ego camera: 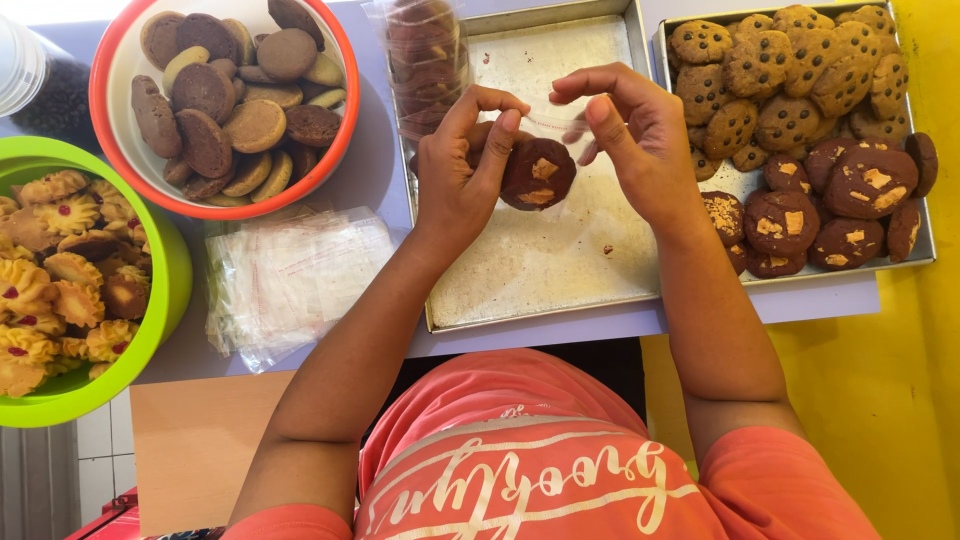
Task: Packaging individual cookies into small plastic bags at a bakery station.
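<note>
My left hand [462,175] pinches a small clear bag [545,130] holding a dark cookie [538,172]; my right hand [630,135] nips the bag's mouth over the emptied tray [540,270]. One filled bag [425,60] stands beyond (many cookies [800,120] remain unpacked).

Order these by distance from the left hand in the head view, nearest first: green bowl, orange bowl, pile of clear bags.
From the left hand:
1. Orange bowl, just left of the hand.
2. Pile of clear bags, lower left on the table.
3. Green bowl, at the far left edge.
</note>
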